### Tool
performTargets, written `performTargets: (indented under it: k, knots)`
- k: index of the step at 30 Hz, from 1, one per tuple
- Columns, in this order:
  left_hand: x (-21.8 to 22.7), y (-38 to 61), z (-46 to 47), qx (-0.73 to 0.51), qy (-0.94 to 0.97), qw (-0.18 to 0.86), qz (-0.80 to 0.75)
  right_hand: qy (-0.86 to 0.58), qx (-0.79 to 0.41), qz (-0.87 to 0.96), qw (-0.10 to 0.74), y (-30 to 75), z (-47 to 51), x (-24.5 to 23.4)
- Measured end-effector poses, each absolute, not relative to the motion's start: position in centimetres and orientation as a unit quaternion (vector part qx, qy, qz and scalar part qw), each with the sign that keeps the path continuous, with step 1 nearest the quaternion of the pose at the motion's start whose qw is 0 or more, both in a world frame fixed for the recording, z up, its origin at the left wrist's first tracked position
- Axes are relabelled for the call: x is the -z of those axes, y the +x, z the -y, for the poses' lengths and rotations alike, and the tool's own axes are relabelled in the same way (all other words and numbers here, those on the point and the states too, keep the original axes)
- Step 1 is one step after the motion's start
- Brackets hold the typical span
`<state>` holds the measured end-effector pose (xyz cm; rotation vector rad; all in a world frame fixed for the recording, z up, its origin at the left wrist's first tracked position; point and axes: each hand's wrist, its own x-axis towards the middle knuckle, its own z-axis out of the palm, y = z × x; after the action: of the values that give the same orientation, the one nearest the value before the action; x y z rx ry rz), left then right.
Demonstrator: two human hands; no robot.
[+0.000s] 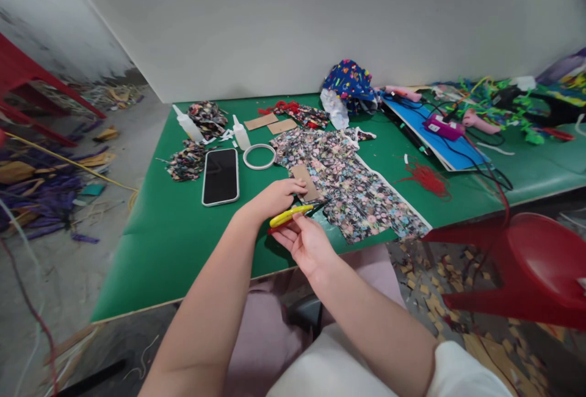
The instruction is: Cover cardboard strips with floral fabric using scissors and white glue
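Observation:
My left hand (273,199) is closed in a pinch on a small brown cardboard piece (306,181) that lies over the floral fabric (352,188). My right hand (306,239) sits just below it, palm up, fingers curled round yellow-handled scissors (290,215) whose dark blades point right toward the fabric's edge. Both hands hover over the near part of the green table (183,244).
A phone (221,176) lies face up left of the hands, with a white tape ring (259,156), two glue bottles (240,134) and cardboard strips (271,123) behind. Fabric scraps (187,162), red thread (427,177), glue guns (443,126) and a red stool (535,265) stand to the right.

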<state>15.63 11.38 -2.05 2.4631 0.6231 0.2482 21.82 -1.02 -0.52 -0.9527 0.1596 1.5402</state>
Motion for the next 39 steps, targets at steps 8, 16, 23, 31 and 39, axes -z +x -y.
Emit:
performTargets:
  k: [8, 16, 23, 31, 39]
  knots:
    - [2.1, 15.8, -11.3, -0.092, 0.921, 0.286, -0.247, -0.407, -0.695, -0.058, 0.589, 22.6, 2.1, -0.2]
    - [1.9, 15.8, -10.9, -0.094, 0.917, 0.289, -0.259, -0.383, -0.715, -0.045, 0.583, 23.0, 2.3, -0.2]
    - [1.8, 15.8, -11.0, -0.090, 0.915, 0.291, -0.263, -0.378, -0.719, -0.038, 0.582, 23.2, 2.2, -0.3]
    - [1.8, 15.7, -11.0, -0.092, 0.921, 0.284, -0.251, -0.433, -0.662, -0.030, 0.611, 23.2, 2.3, -0.7]
    - [1.2, 16.3, -10.2, -0.084, 0.937, 0.229, -0.251, -0.585, -0.586, 0.009, 0.560, 24.3, 6.5, -0.8]
